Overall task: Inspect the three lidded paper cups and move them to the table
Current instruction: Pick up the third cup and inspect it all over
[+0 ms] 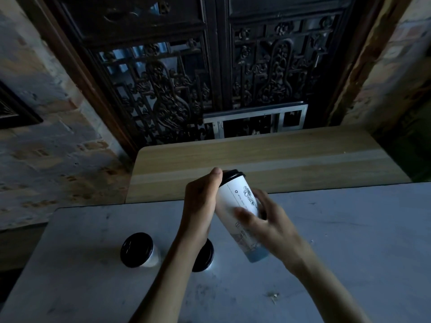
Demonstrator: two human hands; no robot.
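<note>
A tall white paper cup (235, 201) with a black lid and black line drawings is lifted and tilted above the grey surface (349, 229). My left hand (200, 203) grips its upper part, thumb up by the lid. My right hand (263, 222) wraps around its lower part. Two shorter white cups with black lids stand on the grey surface: one (138, 250) at the left, the other (204, 255) partly hidden behind my left forearm. A light wooden table (279, 157) lies just beyond the grey surface.
Behind the wooden table stands a dark carved wooden screen (186, 89) with a metal frame (256, 122) leaning at its foot. Rough brick walls (46, 136) flank both sides. A small scrap of debris (272, 296) lies on the grey surface near my right forearm.
</note>
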